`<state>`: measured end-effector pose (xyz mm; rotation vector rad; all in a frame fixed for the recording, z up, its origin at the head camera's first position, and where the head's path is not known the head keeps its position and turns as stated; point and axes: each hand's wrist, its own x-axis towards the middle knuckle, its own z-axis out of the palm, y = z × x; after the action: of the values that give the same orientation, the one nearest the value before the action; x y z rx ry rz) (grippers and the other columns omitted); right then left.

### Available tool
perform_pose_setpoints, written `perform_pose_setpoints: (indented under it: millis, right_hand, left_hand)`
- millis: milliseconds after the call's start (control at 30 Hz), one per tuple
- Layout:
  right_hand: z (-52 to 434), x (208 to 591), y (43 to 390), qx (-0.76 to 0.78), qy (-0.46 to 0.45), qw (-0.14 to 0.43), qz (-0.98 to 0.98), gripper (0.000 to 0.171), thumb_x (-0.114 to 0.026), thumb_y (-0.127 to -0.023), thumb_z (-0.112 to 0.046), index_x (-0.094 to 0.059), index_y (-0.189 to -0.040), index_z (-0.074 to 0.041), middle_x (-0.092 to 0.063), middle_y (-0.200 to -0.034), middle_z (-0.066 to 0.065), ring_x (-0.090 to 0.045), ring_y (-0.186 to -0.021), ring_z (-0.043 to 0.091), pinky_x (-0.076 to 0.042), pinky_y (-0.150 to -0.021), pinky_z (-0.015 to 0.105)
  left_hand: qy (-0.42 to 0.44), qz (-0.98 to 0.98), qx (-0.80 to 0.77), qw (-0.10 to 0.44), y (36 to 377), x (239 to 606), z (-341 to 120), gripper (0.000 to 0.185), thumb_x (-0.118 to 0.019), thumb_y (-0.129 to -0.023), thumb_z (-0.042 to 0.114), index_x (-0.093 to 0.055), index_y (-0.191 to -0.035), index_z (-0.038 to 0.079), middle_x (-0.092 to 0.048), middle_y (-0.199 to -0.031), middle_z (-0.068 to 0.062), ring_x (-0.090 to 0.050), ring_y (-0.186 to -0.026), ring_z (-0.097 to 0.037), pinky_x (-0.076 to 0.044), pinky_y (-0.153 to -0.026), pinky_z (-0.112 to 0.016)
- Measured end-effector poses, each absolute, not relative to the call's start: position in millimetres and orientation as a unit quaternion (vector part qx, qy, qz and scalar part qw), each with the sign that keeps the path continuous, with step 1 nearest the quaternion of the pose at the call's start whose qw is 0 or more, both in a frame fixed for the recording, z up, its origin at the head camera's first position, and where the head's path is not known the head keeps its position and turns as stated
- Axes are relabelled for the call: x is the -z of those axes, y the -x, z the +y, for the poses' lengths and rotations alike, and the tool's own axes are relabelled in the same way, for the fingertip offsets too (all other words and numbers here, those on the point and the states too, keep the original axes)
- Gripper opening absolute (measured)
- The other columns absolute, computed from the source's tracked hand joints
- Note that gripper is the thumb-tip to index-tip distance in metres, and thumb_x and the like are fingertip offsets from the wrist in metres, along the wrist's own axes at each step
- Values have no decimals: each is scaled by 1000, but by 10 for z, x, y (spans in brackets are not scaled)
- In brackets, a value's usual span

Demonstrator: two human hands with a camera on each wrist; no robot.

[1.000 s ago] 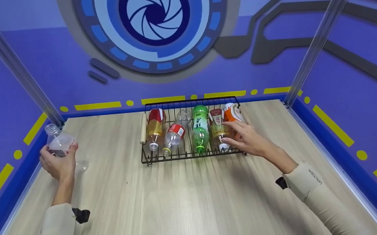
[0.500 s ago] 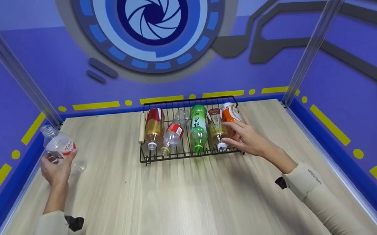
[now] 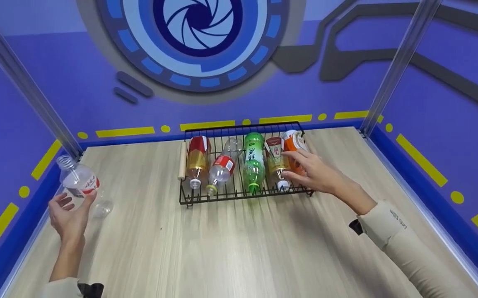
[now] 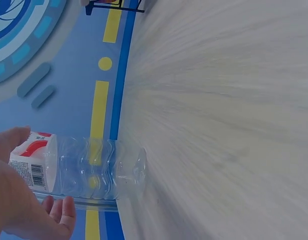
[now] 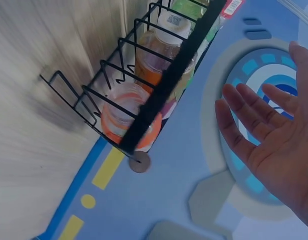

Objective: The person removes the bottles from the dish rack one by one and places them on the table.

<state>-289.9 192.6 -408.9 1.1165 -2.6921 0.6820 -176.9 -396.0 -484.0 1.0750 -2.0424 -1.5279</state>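
On the left of the table a clear plastic bottle [image 3: 80,179] stands upright, uncapped, with a red-and-white label. My left hand [image 3: 68,218] is right beside it, fingers and thumb spread apart on either side of it. In the left wrist view the bottle's ribbed lower part [image 4: 88,167] reaches down to the tabletop. My right hand [image 3: 318,176] hovers over the right end of a black wire basket [image 3: 218,201], fingers parted and holding nothing. Below it lie a bottle with a red-and-gold label [image 3: 276,159] and an orange-and-white bottle [image 3: 293,142].
Also lying in the basket are a red-and-gold bottle [image 3: 198,159], a clear bottle with a red label [image 3: 223,165] and a green bottle [image 3: 254,161]. Wooden handles [image 3: 182,160] flank the basket. Purple panels [image 3: 450,124] wall in the wooden table [image 3: 222,248].
My left hand has let go of the clear bottle, its fingers opening and drawing back toward me. The bottle stays standing in place. The right hand has barely moved.
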Motion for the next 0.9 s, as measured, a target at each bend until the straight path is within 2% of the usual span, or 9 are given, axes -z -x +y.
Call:
perform_pose_setpoints:
  millis: [200,333,433,567,733,900]
  right_hand:
    - [1778,3918,2985,-183,-357,70,-913,60,-67,-99,-41,-51,-147,-10,-61,-134,20,-62,-118,40,-50,-101,62]
    - [1662,3832,3065,-146,-356,62,-921,60,-62,-100,-46,-50,-148,-13,-60,-139,18,-65,-112,40,-52,-99,60]
    - [1583,3793,3133,-119,-367,63,-920,57,-59,-102,-47,-50,-148,-14,-61,-137,14,-67,-105,34,-55,-95,54]
    - [1470,3750,3227,-84,-389,77,-914,51,-59,-103,-41,-52,-145,-12,-63,-129,13,-67,-100,30,-59,-87,48]
    - [1286,3706,3325,-43,-406,81,-909,49,-57,-104,-38,-52,-145,-11,-64,-116,11,-64,-88,25,-59,-73,41]
    - [1046,3754,3415,-24,-410,51,-910,49,-56,-105,-37,-51,-146,-12,-64,-121,12,-66,-92,27,-61,-78,40]
  left_hand:
    - [-388,-710,563,169,1710,4894,-3871,86,-69,-91,56,-26,-156,21,-30,-165,-7,-32,-146,-25,-36,-122,-45]
    - [-383,-705,577,156,1652,4921,-3801,81,-66,-93,56,-27,-154,21,-33,-162,-8,-37,-141,-23,-41,-117,-40]
    - [-372,-703,586,155,1617,4942,-3731,76,-66,-94,52,-30,-151,18,-44,-146,-2,-45,-124,-12,-46,-102,-29]
    - [-345,-704,602,150,1568,4978,-3618,72,-66,-96,47,-31,-150,14,-46,-128,8,-45,-105,0,-43,-83,-17]
    - [-309,-710,619,131,1515,5029,-3475,70,-65,-98,43,-30,-150,11,-44,-130,6,-46,-104,0,-45,-77,-10]
    - [-289,-717,624,115,1480,5081,-3377,74,-64,-100,42,-27,-154,9,-43,-131,5,-46,-107,-2,-46,-79,-10]
